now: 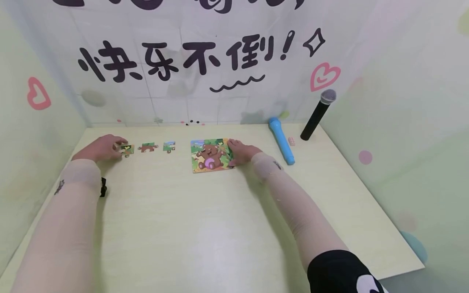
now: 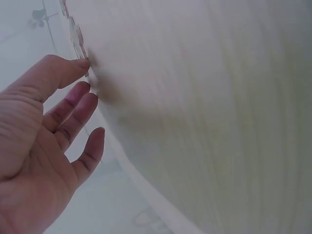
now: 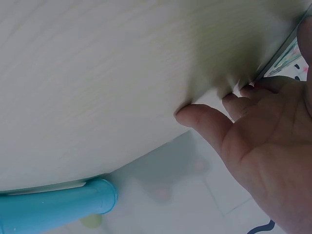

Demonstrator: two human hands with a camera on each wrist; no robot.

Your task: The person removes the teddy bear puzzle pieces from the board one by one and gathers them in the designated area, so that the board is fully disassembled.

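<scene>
Left hand pinches puzzle piece, far left; likely light, stiff, best held by edges. Right hand grips right edge of bear puzzle.

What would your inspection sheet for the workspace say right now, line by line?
Surface: table, pale, flat.
Job's things: left piece, middle piece and right piece in a row, apart; bear board to their right.
Clutter: blue mic lying down; black mic seemingly on end; small pink item between them.
Left hand: at the left piece's edge; whether it pinches it is unclear.
Right hand: against the bear board's right edge.
Cables: nothing seen.
Surroundings: back wall with black lettering.
</scene>
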